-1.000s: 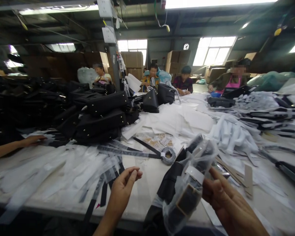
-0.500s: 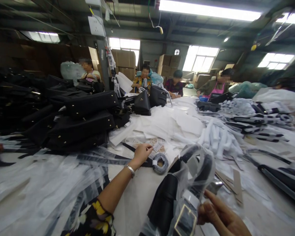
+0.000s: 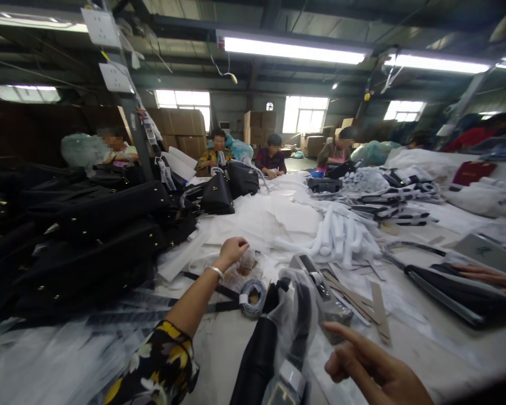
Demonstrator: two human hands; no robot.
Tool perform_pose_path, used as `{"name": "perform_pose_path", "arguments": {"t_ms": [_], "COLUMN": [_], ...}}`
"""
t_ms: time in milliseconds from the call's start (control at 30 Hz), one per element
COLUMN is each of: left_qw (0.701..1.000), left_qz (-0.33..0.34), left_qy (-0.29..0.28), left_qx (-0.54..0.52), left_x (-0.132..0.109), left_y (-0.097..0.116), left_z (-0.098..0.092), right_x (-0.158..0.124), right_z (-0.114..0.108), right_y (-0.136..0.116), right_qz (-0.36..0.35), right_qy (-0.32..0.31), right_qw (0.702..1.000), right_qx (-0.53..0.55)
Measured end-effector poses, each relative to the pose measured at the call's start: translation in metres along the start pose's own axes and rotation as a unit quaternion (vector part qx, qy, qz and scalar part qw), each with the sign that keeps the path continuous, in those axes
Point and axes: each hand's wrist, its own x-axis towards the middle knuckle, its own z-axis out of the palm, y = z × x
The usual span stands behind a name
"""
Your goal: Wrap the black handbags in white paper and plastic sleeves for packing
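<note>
My left hand [image 3: 233, 252], wearing a silver bracelet, hovers over a loose pile of small tags [image 3: 245, 265] with its fingertips pinched together. Whatever they pinch is too small to tell. Just below lies a grey coil [image 3: 253, 306] with a white band around it. In front of me is a black handbag [image 3: 255, 357], its handles [image 3: 301, 315] wrapped in clear film and a gold buckle showing at the bottom edge. To the bag's right, my right hand [image 3: 373, 360] is apart from it, index finger stretched out, the other fingers curled, holding nothing.
Black bags [image 3: 105, 225] are heaped at left. White sheets [image 3: 274, 216] and white rolls [image 3: 343, 233] cover the middle. A grey tape-dispenser-like device [image 3: 316, 281] and brown card strips [image 3: 377, 309] lie at right. A co-worker's hand [image 3: 489, 275] rests on another bag; several people sit opposite.
My right hand has come away from the wrapped handle and buckle. My left hand has risen slightly from the tags, still pinched. The camera view has turned to the right.
</note>
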Motion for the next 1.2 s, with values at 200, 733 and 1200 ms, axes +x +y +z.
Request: {"name": "perform_pose_path", "arguments": {"t_ms": [200, 733, 1200], "left_qw": [0.990, 0.934, 0.863], "left_qz": [0.068, 0.091, 0.082], "left_qy": [0.015, -0.059, -0.004], "left_qx": [-0.120, -0.341, -0.498], "left_x": [-0.019, -0.134, -0.163], "left_y": [0.062, 0.200, 0.243], "left_z": [-0.080, -0.142, -0.127], "right_x": [0.025, 0.101, 0.050], "right_z": [0.003, 0.037, 0.016], "right_y": [-0.042, -0.121, -0.093], "right_qz": [-0.110, -0.291, -0.509], "right_qy": [0.080, -0.012, 0.167], "right_qw": [0.990, 0.952, 0.831], "right_qx": [0.034, 0.097, -0.151]}}
